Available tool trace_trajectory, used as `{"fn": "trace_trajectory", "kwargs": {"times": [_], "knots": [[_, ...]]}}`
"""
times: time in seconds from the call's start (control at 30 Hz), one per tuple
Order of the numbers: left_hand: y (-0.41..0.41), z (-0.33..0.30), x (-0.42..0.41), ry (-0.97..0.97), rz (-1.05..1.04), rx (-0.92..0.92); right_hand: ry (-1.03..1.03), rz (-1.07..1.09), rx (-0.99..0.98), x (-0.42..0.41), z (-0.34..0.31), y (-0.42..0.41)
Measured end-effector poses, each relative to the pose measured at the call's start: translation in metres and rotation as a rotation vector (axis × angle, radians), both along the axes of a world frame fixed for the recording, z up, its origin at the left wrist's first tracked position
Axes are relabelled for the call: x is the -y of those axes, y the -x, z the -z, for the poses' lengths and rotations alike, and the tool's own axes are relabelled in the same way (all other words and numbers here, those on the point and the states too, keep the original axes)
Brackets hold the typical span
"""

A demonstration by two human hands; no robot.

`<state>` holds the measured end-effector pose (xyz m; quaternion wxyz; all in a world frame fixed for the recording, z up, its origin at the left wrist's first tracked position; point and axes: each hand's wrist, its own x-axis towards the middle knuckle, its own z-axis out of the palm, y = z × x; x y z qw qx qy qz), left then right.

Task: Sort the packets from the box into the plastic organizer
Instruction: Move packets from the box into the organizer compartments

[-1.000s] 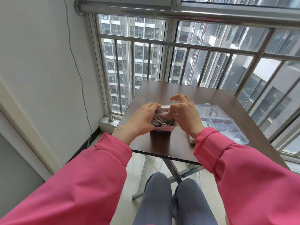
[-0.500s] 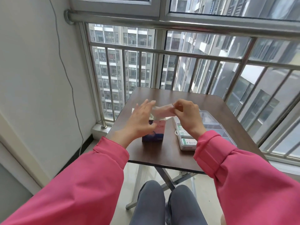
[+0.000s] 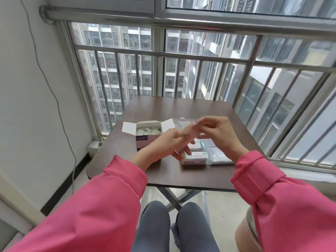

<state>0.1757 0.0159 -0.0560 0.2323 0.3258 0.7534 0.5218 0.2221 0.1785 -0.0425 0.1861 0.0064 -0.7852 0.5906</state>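
Head view: open box [image 3: 148, 130] of packets [image 3: 149, 131] on brown worktop [image 3: 181, 108], flaps up. Clear plastic organizer [image 3: 203, 157] just right. Both hands above organizer: right hand [image 3: 216, 132] pinching blurred packet [image 3: 189, 131]; left hand [image 3: 172, 142] fingers spread wide, grip on it unclear.

box [image 3: 148, 130] 1 | organizer [image 3: 195, 161] 1 | table [image 3: 181, 110] 1 | hands 2 — packets blurred, perhaps several

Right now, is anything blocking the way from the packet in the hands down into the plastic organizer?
Nothing visible does. The blurred packet, pinched by the right hand, hangs above the open organizer. Only the left hand's fingers lie over its near compartments.
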Motion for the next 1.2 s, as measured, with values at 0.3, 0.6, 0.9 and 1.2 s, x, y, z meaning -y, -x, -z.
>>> {"fn": "trace_trajectory", "kwargs": {"times": [0.3, 0.6, 0.9, 1.2], "knots": [[0.012, 0.023, -0.033, 0.037, -0.133, -0.207, 0.157, 0.03, 0.125, -0.025, 0.02, 0.003], [0.037, 0.043, -0.047, 0.08, -0.19, -0.306, 0.595, 0.033, 0.17, -0.043, 0.031, 0.024], [0.039, 0.05, -0.057, 0.074, -0.214, -0.288, 0.69, 0.07, 0.272, -0.063, 0.036, 0.021], [0.027, 0.047, -0.076, 0.095, -0.305, -0.333, -0.068, 0.151, 0.422, -0.117, 0.043, -0.01]]}}
